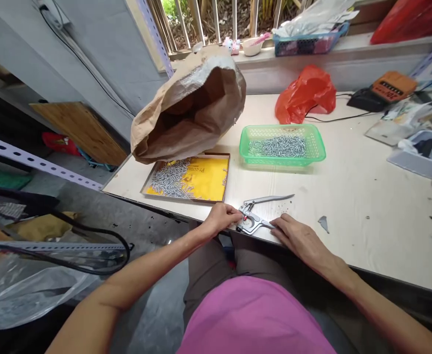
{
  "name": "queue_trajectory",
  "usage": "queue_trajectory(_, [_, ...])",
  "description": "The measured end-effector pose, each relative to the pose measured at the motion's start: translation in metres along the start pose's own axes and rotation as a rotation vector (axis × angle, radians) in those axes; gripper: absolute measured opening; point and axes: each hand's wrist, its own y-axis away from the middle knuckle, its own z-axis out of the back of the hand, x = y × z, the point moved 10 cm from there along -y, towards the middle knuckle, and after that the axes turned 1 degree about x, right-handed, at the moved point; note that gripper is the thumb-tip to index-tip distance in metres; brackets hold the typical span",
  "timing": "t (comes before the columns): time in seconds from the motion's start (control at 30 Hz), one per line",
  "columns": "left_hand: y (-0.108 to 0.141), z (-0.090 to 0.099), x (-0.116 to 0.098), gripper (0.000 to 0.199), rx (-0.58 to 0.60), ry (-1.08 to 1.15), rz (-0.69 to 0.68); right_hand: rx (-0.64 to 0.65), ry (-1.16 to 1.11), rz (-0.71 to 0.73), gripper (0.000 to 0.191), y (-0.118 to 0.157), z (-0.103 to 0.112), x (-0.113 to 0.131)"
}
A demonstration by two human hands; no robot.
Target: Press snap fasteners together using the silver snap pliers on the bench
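Silver hand pliers (253, 222) with a coil spring lie at the table's front edge, their two handles spread apart. A small red part shows near the jaws. My left hand (220, 217) is closed in a pinch at the jaw end; whatever sits between its fingertips is too small to make out. My right hand (300, 238) grips the end of the lower handle. Beyond my left hand, a shallow tray (226, 169) lined with yellow holds many small metal pins (171, 178). More such pins (280, 146) fill a green plastic basket (246, 157).
A large open brown paper bag (194, 110) stands behind the tray, overhanging it. At the back are a red plastic bag (306, 96) and an orange-and-black device (389, 88) with a cable. A grey scrap (323, 224) lies right of the pliers. A grey bin (415, 158) stands far right.
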Motion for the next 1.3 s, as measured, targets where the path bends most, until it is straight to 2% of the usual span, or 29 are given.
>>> queue_trajectory(0.27, [-0.009,-0.008,0.007,0.034,0.072,-0.09,0.041,-0.017,0.056,-0.033,0.021,-0.002,0.0,0.005])
queue_trajectory(0.53, [-0.01,-0.015,0.009,0.03,0.186,-0.151,0.138,0.001,0.062,-0.045,0.029,-0.001,0.0,0.006])
queue_trajectory(0.63, [-0.009,-0.016,0.01,0.027,0.195,-0.128,0.15,-0.033,0.119,-0.008,0.029,-0.005,0.009,0.002])
queue_trajectory(0.67, [-0.009,-0.016,0.01,0.026,0.194,-0.126,0.148,-0.064,0.167,0.002,0.036,-0.008,0.015,-0.001])
queue_trajectory(0.73, [-0.009,-0.016,0.011,0.026,0.183,-0.128,0.146,-0.117,0.282,0.002,0.064,-0.016,0.024,-0.012])
queue_trajectory(0.8, [-0.009,-0.016,0.012,0.025,0.173,-0.127,0.145,-0.099,0.36,0.004,0.084,-0.025,0.025,-0.023])
queue_trajectory(0.97, [-0.008,-0.014,0.016,0.022,0.14,-0.122,0.163,0.042,0.395,0.053,0.104,-0.037,0.008,-0.032])
queue_trajectory(1.03, [-0.009,-0.014,0.018,0.021,0.139,-0.122,0.158,0.032,0.384,0.047,0.102,-0.035,0.009,-0.029])
queue_trajectory(1.3, [-0.008,-0.012,0.022,0.031,0.121,-0.189,0.17,-0.016,0.298,0.006,0.072,-0.024,0.028,-0.011])
